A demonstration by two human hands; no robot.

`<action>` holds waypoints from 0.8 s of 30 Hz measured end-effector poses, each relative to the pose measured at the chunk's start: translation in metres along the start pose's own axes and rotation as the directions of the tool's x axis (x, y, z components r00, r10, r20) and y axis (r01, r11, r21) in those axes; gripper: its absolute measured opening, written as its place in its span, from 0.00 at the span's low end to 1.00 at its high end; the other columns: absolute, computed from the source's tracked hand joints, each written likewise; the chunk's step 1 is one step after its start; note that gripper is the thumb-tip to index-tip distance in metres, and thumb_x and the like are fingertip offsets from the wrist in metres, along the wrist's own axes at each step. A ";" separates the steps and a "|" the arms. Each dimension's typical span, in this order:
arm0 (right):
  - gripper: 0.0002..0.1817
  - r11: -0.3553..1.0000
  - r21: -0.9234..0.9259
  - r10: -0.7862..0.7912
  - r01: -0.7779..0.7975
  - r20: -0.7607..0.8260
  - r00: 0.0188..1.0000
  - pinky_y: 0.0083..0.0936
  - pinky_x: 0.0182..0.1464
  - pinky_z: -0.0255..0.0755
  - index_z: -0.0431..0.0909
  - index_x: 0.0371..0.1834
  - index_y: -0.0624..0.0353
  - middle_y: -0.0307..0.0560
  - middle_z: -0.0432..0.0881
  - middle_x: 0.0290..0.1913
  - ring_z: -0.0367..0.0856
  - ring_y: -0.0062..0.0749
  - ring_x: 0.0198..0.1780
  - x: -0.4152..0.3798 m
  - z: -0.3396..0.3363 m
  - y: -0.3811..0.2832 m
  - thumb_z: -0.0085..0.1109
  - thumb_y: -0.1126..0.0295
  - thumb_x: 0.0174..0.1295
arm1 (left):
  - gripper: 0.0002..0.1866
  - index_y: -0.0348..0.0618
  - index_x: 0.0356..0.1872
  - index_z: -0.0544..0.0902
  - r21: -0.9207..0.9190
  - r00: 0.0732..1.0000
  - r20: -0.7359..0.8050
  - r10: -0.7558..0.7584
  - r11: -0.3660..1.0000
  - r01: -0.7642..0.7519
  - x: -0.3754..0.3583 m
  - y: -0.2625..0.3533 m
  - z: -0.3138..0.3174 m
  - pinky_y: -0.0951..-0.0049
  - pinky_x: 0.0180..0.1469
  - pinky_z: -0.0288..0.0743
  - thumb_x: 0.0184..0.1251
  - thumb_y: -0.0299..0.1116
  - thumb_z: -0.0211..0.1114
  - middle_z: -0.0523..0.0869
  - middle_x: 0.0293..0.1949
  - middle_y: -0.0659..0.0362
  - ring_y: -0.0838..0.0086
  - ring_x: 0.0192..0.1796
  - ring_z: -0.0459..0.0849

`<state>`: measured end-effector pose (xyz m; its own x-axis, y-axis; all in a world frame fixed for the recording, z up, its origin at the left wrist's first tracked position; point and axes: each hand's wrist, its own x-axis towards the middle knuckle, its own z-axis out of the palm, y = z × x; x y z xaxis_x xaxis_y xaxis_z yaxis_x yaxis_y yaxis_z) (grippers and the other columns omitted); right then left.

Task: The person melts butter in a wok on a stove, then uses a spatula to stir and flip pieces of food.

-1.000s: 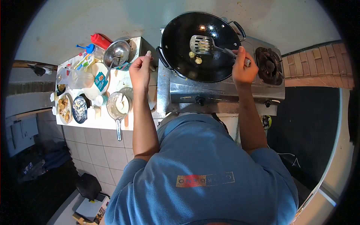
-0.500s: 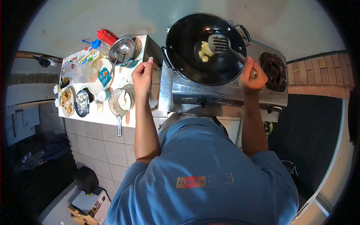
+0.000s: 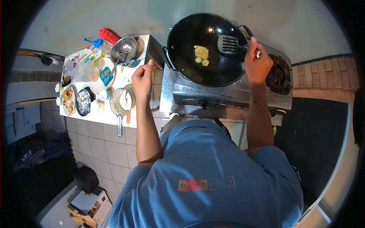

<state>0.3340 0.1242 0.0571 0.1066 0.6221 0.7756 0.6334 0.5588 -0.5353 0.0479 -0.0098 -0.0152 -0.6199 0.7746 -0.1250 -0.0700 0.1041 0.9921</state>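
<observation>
"Where is the food?"

"The clumped, pale-yellow pieces of food (image 3: 202, 53) lie on the inner surface of the wide black wok (image 3: 213, 76) with two loop handles, left of its middle. One larger lump touches smaller bits below it."

"And the slotted metal spatula (image 3: 233, 46)?"

"Its blade is over the wok, just right of the food and apart from it. I can't tell whether it touches the metal."

"Who has it?"

"The right hand (image 3: 257, 65), fingers wrapped around the handle near the wok's right rim."

"The other one?"

"The left hand (image 3: 142, 83) is raised left of the wok, fingers curled in narrow, thumb pointing up."

"Under the wok?"

"A silvery metal stove (image 3: 190, 92), with a dark round burner (image 3: 278, 76) exposed to the right."

"Further left?"

"A white tabletop (image 3: 104, 119). Nearest the left hand is a long-handled metal saucepan (image 3: 115, 105) holding whitish batter; behind it are a round steel bowl (image 3: 118, 45) and a red plastic squeeze bottle (image 3: 109, 36)."
</observation>
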 end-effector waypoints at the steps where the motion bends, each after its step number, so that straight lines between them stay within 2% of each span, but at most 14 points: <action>1: 0.15 0.991 -0.133 0.009 0.002 0.085 0.996 0.29 0.20 0.66 0.78 0.21 0.60 0.52 0.75 0.16 0.76 0.44 0.17 0.008 -0.003 0.002 0.56 0.63 0.62 | 0.13 0.39 0.25 0.81 -0.003 1.000 0.000 0.004 1.000 -0.004 0.001 0.000 0.000 0.85 0.37 0.64 0.64 0.37 0.63 0.80 0.25 0.66 0.86 0.30 0.72; 2: 0.17 0.965 -0.263 0.031 0.015 0.170 0.985 0.31 0.21 0.67 0.78 0.20 0.59 0.53 0.75 0.16 0.76 0.48 0.18 0.012 -0.004 0.004 0.54 0.61 0.63 | 0.13 0.39 0.24 0.81 0.002 1.000 -0.009 -0.003 1.000 0.003 0.000 0.000 0.000 0.85 0.38 0.64 0.64 0.38 0.63 0.80 0.25 0.66 0.86 0.31 0.72; 6: 0.20 0.963 -0.267 -0.009 0.040 0.114 0.993 0.37 0.22 0.66 0.76 0.17 0.59 0.56 0.73 0.15 0.74 0.53 0.19 0.022 0.017 0.015 0.52 0.59 0.63 | 0.14 0.39 0.24 0.80 0.037 0.999 -0.023 0.046 0.998 -0.045 -0.003 0.004 0.004 0.85 0.38 0.64 0.64 0.38 0.63 0.80 0.25 0.67 0.86 0.31 0.71; 7: 0.20 0.975 -0.223 0.032 -0.008 0.106 0.994 0.39 0.22 0.66 0.76 0.16 0.58 0.56 0.73 0.16 0.74 0.54 0.20 0.022 0.021 0.013 0.52 0.58 0.62 | 0.14 0.39 0.24 0.80 0.035 0.999 -0.023 0.048 0.998 -0.048 -0.004 0.004 0.004 0.85 0.38 0.64 0.64 0.38 0.63 0.80 0.25 0.67 0.86 0.31 0.71; 9: 0.21 0.984 -0.174 0.067 -0.050 0.098 0.993 0.40 0.23 0.67 0.76 0.15 0.58 0.56 0.74 0.16 0.74 0.54 0.20 0.028 0.023 0.008 0.52 0.57 0.62 | 0.14 0.42 0.25 0.81 0.047 0.998 -0.016 0.067 0.997 -0.066 -0.003 0.004 0.005 0.85 0.27 0.50 0.64 0.42 0.63 0.70 0.21 0.74 0.89 0.25 0.60; 12: 0.21 0.980 -0.186 0.085 -0.074 0.050 0.995 0.41 0.23 0.67 0.76 0.15 0.58 0.55 0.75 0.16 0.74 0.55 0.20 0.033 0.021 0.001 0.52 0.57 0.61 | 0.15 0.42 0.25 0.81 0.066 0.996 -0.049 0.069 0.996 -0.065 -0.005 0.008 0.003 0.85 0.28 0.51 0.64 0.43 0.63 0.71 0.21 0.73 0.89 0.25 0.60; 14: 0.22 0.953 -0.304 0.060 -0.018 0.132 0.989 0.42 0.25 0.68 0.77 0.16 0.59 0.55 0.75 0.16 0.75 0.56 0.22 0.028 0.031 0.013 0.50 0.56 0.62 | 0.15 0.42 0.25 0.81 0.083 0.997 -0.050 0.063 0.995 -0.058 -0.006 0.009 0.002 0.85 0.27 0.51 0.64 0.43 0.63 0.70 0.21 0.73 0.89 0.25 0.60; 15: 0.22 0.953 -0.303 0.058 -0.017 0.128 0.990 0.42 0.25 0.68 0.77 0.16 0.59 0.55 0.75 0.16 0.75 0.56 0.22 0.028 0.034 0.016 0.50 0.56 0.62 | 0.15 0.42 0.26 0.81 0.096 0.997 -0.049 0.056 0.994 -0.051 -0.005 0.009 0.002 0.85 0.27 0.50 0.64 0.44 0.63 0.70 0.21 0.73 0.89 0.25 0.60; 17: 0.22 0.940 -0.325 0.173 -0.101 0.201 0.964 0.44 0.28 0.69 0.78 0.18 0.59 0.56 0.77 0.18 0.76 0.57 0.25 0.026 0.038 0.021 0.48 0.55 0.62 | 0.15 0.42 0.25 0.81 0.077 0.995 -0.050 0.089 0.993 -0.085 -0.004 0.007 0.005 0.85 0.27 0.50 0.64 0.43 0.63 0.69 0.20 0.73 0.89 0.24 0.59; 19: 0.23 0.944 -0.297 0.217 -0.147 0.218 0.952 0.45 0.30 0.69 0.78 0.18 0.60 0.57 0.77 0.20 0.77 0.58 0.26 0.024 0.045 0.026 0.47 0.54 0.62 | 0.15 0.42 0.25 0.81 0.065 0.991 -0.052 0.121 0.991 -0.117 -0.004 0.006 0.006 0.84 0.26 0.49 0.64 0.43 0.63 0.68 0.19 0.73 0.89 0.24 0.59; 21: 0.23 0.943 -0.268 0.260 -0.196 0.226 0.939 0.45 0.32 0.70 0.78 0.19 0.60 0.58 0.78 0.21 0.77 0.58 0.28 0.024 0.050 0.031 0.46 0.54 0.62 | 0.15 0.42 0.24 0.80 0.069 0.998 -0.027 0.062 0.996 -0.060 -0.004 0.007 0.005 0.85 0.26 0.49 0.64 0.42 0.62 0.68 0.19 0.73 0.89 0.23 0.59; 22: 0.24 0.934 -0.281 0.288 -0.221 0.224 0.931 0.45 0.33 0.70 0.78 0.19 0.61 0.58 0.78 0.21 0.77 0.58 0.28 0.024 0.051 0.033 0.46 0.53 0.62 | 0.15 0.42 0.24 0.80 0.070 0.997 -0.024 0.068 0.995 -0.066 -0.003 0.008 0.005 0.85 0.26 0.49 0.64 0.42 0.62 0.68 0.19 0.73 0.89 0.23 0.59; 24: 0.24 0.925 -0.291 0.314 -0.246 0.218 0.924 0.45 0.33 0.69 0.77 0.18 0.61 0.59 0.78 0.22 0.77 0.58 0.29 0.027 0.051 0.034 0.46 0.53 0.62 | 0.15 0.39 0.24 0.80 0.061 1.000 -0.028 -0.002 0.998 0.004 -0.002 0.008 0.003 0.84 0.36 0.63 0.65 0.40 0.62 0.79 0.24 0.67 0.86 0.30 0.69</action>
<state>0.3192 0.1876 0.0427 0.1302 0.8700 0.4755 0.7824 0.2044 -0.5883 0.0512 -0.0085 -0.0074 -0.6412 0.7568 -0.1268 -0.0247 0.1448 0.9891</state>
